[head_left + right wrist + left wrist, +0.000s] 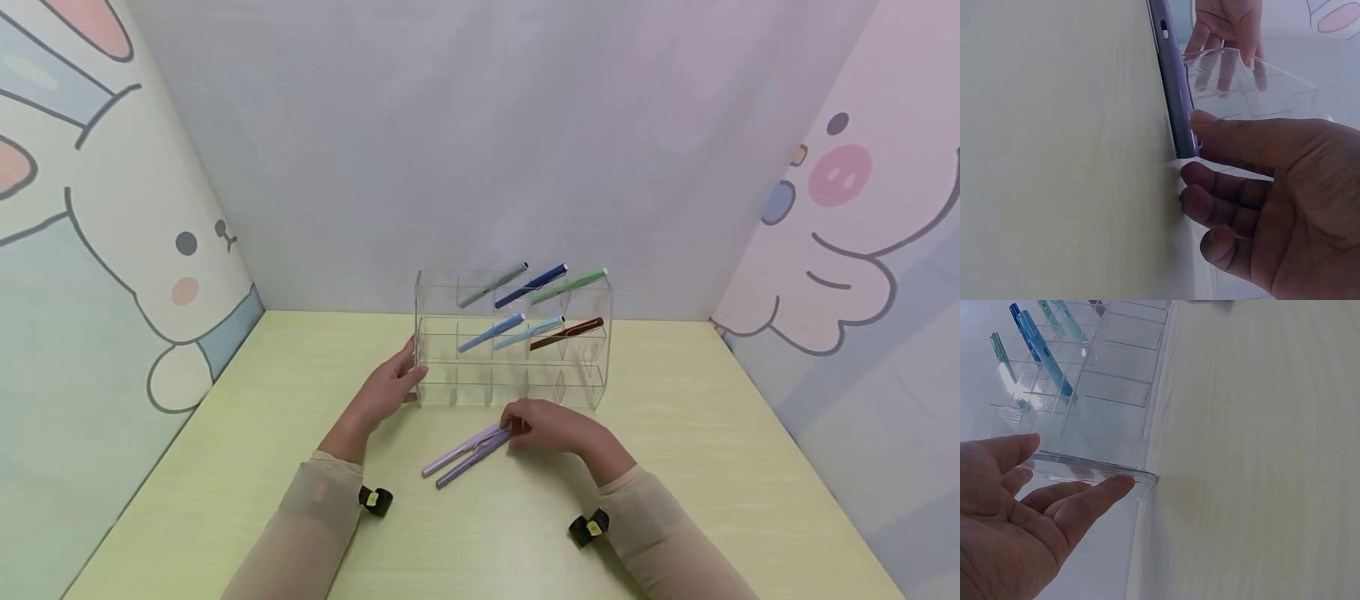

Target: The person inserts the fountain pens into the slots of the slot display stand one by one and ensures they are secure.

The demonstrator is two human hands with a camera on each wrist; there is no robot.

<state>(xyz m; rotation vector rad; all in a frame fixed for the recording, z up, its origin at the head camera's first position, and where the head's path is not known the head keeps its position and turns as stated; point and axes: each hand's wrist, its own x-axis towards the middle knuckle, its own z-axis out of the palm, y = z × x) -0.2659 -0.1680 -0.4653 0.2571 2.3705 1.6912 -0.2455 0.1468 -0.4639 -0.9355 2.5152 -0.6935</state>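
A clear acrylic pen rack (pixel 513 375) with stepped tiers of compartments stands on the table, holding several slanted pens in its two upper tiers. My left hand (pixel 388 387) rests against the rack's left side panel, its fingers extended along it (pixel 1085 503). In front of the rack lie a light purple pen (pixel 457 452) and a dark purple pen (pixel 468 464), side by side. With thumb and finger, my right hand (pixel 551 429) pinches the cap end of the dark purple pen (pixel 1175 94); its other fingers curl loosely below. The index fingertip is partly hidden behind the thumb.
In the upper tier are a grey-green pen (pixel 491 286), a dark blue pen (pixel 528 287) and a green pen (pixel 570 286). Below them sit a blue pen (pixel 491 333), a light blue pen (pixel 528 333) and a dark red pen (pixel 566 333). A grey-white curtain (pixel 480 150) hangs behind the table.
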